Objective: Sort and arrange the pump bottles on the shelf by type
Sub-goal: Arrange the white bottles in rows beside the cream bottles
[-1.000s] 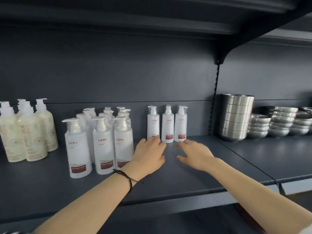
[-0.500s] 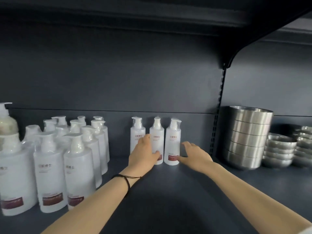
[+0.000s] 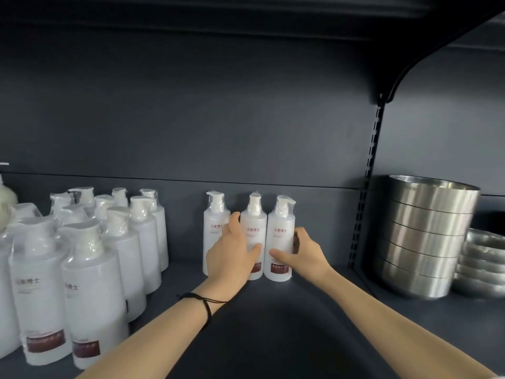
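Note:
Three slim white pump bottles stand in a row against the back wall of the dark shelf [image 3: 273, 337]. My left hand [image 3: 232, 258] wraps the middle slim bottle [image 3: 257, 228], thumb on its front, fingers between it and the left slim bottle [image 3: 214, 225]. My right hand [image 3: 303, 254] grips the right slim bottle [image 3: 281, 231], thumb across its front and fingers behind its right side. To the left stands a cluster of several larger white pump bottles [image 3: 90, 283] with dark red labels.
A stack of steel buckets [image 3: 426, 236] and steel bowls [image 3: 483, 263] fill the shelf bay to the right, past a slotted upright [image 3: 366, 192]. A cream-coloured bottle [image 3: 6, 192] shows at the far left edge. Another shelf hangs overhead.
Both hands reached forward from the shelf floor to the slim bottles and closed round them. The view has moved closer to the shelf.

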Demonstrator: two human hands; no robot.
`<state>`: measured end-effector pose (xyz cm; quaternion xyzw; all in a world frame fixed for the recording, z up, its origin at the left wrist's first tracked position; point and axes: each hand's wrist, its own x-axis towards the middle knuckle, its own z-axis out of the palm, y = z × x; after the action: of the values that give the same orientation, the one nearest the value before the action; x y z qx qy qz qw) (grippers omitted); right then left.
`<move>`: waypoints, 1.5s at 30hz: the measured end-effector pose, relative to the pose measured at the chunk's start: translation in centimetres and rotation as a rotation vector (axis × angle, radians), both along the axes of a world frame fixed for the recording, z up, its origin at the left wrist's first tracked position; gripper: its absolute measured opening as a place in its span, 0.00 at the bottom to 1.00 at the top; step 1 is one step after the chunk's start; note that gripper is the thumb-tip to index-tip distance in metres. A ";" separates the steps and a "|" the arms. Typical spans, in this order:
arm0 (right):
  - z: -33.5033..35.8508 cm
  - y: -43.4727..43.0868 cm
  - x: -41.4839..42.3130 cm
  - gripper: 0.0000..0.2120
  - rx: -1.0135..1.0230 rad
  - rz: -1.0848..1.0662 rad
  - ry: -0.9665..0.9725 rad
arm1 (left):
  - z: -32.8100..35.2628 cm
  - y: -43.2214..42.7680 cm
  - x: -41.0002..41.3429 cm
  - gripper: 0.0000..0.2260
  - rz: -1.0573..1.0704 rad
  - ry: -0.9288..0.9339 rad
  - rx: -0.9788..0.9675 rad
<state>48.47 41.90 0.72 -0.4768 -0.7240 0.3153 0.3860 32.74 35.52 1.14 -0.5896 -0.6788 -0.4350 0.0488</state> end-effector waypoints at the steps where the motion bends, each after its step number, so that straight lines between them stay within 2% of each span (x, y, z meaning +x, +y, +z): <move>1: 0.2 0.0 0.1 0.24 -0.001 -0.004 -0.011 | 0.0 0.1 -0.1 0.32 -0.006 -0.018 -0.010; 3: 0.5 -0.1 0.2 0.24 -0.001 -0.008 -0.033 | -0.1 0.3 -0.2 0.33 -0.039 -0.083 -0.037; 7: 0.8 -0.8 0.5 0.25 0.002 -0.015 -0.050 | 0.1 0.1 -0.2 0.23 -0.091 -0.156 -0.083; 12: 1.2 -2.4 1.0 0.25 -0.011 -0.015 -0.062 | 0.6 -1.4 -1.0 0.19 -0.173 -0.193 -0.112; 17: 1.3 -5.4 1.0 0.25 -0.033 -0.029 -0.046 | 0.9 -4.1 -1.9 0.19 -0.261 -0.181 -0.121; 22: 0.9 -9.0 0.3 0.27 -0.092 -0.051 -0.013 | 0.8 -7.6 -3.2 0.21 -0.344 -0.257 -0.123; 28: 0.6 -13.9 -1.9 0.22 -0.117 -0.033 0.061 | 0.7 -13.4 -5.5 0.22 -0.474 -0.337 -0.143; 33: 0.4 -17.6 -4.3 0.23 -0.122 -0.027 0.071 | 0.3 -17.3 -8.0 0.25 -0.503 -0.335 -0.132; 40: 0.0 -22.9 -8.5 0.23 -0.111 0.002 0.122 | -0.2 -22.7 -12.4 0.24 -0.523 -0.381 -0.077; 45: 0.2 -26.1 -11.9 0.23 -0.110 0.050 0.077 | -0.4 -26.3 -16.9 0.25 -0.467 -0.409 -0.034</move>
<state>36.55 15.77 0.87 -0.4666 -0.7018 0.3824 0.3788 15.84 9.19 0.70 -0.6309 -0.5278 -0.5324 -0.2000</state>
